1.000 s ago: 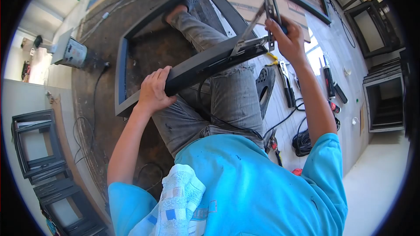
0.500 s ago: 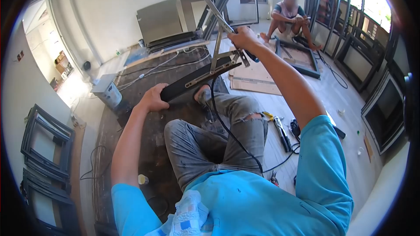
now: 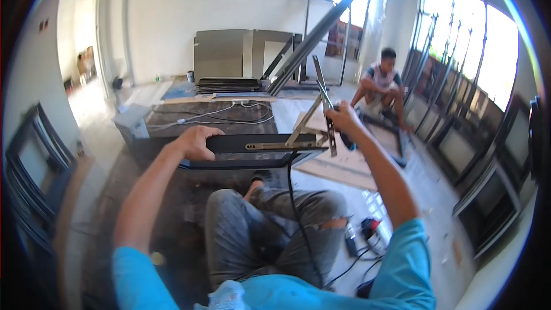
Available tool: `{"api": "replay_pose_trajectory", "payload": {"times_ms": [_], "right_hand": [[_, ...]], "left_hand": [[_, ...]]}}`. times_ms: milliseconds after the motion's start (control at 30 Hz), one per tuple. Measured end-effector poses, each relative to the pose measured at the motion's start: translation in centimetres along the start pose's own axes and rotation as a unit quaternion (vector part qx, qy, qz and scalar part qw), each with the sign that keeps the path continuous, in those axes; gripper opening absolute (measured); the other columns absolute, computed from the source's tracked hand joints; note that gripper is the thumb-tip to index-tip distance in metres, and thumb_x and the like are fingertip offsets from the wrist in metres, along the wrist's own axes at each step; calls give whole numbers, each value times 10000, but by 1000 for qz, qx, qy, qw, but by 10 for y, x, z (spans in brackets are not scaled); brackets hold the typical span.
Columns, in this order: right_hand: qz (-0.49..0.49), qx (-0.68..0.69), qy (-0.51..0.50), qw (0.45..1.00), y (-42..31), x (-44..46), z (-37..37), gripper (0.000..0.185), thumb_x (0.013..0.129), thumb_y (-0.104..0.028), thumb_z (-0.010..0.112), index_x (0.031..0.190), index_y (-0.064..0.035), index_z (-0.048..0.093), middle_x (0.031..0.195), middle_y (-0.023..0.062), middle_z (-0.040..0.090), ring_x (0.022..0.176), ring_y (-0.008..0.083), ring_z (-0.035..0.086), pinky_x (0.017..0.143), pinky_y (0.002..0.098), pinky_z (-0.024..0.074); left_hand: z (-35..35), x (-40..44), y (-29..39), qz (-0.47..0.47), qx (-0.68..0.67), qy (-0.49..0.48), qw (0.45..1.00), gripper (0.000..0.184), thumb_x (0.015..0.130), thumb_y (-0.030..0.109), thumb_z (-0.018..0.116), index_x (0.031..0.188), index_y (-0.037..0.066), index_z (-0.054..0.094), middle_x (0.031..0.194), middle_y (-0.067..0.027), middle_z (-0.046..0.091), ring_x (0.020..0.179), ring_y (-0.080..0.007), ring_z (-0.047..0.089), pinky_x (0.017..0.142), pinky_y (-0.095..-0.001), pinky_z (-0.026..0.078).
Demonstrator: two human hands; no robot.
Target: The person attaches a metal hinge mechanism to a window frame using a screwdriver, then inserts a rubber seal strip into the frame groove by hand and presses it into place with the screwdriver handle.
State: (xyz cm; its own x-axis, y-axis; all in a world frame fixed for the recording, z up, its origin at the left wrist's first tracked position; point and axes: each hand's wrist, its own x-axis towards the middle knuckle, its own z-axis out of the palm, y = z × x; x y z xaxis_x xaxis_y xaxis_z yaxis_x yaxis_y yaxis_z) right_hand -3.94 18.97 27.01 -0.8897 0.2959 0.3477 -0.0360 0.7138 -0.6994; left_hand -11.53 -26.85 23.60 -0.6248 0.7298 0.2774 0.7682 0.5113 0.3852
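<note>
A dark window frame [image 3: 261, 159] is raised level above my knees. On its left end, my left hand [image 3: 198, 142] is closed, the thumb on the near side and the fingers over the top. A metal window hinge [image 3: 275, 146] lies along the frame's top face, its folding arms standing up at the right end. My right hand [image 3: 343, 116] is closed round the hinge's upright arm. A dark and blue object [image 3: 348, 141] shows just under that hand; its kind is unclear. A black cable [image 3: 294, 201] hangs from behind the frame.
Another person [image 3: 383, 86] crouches at the back right by a dark frame [image 3: 396, 149] on the floor. Cardboard [image 3: 321, 167] lies beyond my knees. More frames [image 3: 488, 206] lean along the right wall. A grey box [image 3: 131, 121] stands at left; tools and cords lie right.
The window frame has turned from a slant to nearly level and both hands have moved lower in view. The hinge arms stand at a different angle. The camera has tilted up.
</note>
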Motion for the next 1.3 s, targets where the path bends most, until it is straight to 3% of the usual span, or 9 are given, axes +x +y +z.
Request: {"api": "replay_pose_trajectory", "payload": {"times_ms": [133,233,300,467,667,900,1033,1200,1300], "right_hand": [[36,53,-24,998,26,15,-18,279,973,-294,675,882,-30,679,704,14,617,543,102,548,500,295,461],[28,51,-4,998,22,8,-25,392,909,-348,711,873,42,696,716,75,656,589,177,629,545,346,502],[-4,23,45,999,40,16,-28,364,907,-334,712,839,23,689,680,69,651,575,148,618,524,325,488],[15,32,17,999,15,-21,-60,337,920,-325,705,861,6,707,661,43,636,547,126,595,501,319,466],[83,17,52,995,45,-42,-84,390,929,-360,711,836,19,709,687,38,640,548,125,587,517,306,467],[99,130,69,984,65,-80,-87,345,953,-340,721,828,-20,695,689,11,632,535,92,535,505,296,416],[130,149,110,974,77,-86,-87,319,953,-330,727,828,-39,692,681,7,618,540,90,526,499,294,402],[131,237,189,944,108,-81,-81,317,968,-311,731,783,-60,675,686,-9,594,573,82,499,515,291,386],[109,264,216,934,116,-76,-91,335,968,-317,733,770,-54,672,692,-8,601,586,78,497,530,288,388]], "left_hand": [[-6,24,17,-43,49,-27,997,729,548,214,792,1255,57,706,1108,-176,761,1016,-324,735,926,-384,568],[2,28,15,-23,34,1,999,731,555,217,789,1262,53,703,1113,-177,760,1014,-324,734,927,-386,568],[8,34,19,-11,14,-2,1000,736,557,210,789,1270,52,700,1099,-173,763,996,-312,738,914,-374,568],[18,43,35,-1,-25,-17,1000,729,556,177,777,1268,46,696,1054,-158,770,946,-265,740,891,-341,560],[15,63,60,56,11,-13,998,703,551,162,744,1235,6,696,994,-186,764,878,-264,737,858,-333,562],[-2,91,86,73,41,-83,993,692,538,166,736,1205,-15,699,960,-185,758,838,-278,720,833,-330,562],[-14,131,95,87,86,-130,984,630,538,163,761,1142,-6,700,941,-165,747,827,-249,704,802,-340,553],[-11,196,98,183,119,-134,967,467,572,180,801,1001,10,728,784,-148,716,663,-249,658,687,-330,543],[-13,211,124,140,178,-159,961,574,565,248,813,1095,43,738,948,-189,750,930,-358,690,895,-413,554]]}}
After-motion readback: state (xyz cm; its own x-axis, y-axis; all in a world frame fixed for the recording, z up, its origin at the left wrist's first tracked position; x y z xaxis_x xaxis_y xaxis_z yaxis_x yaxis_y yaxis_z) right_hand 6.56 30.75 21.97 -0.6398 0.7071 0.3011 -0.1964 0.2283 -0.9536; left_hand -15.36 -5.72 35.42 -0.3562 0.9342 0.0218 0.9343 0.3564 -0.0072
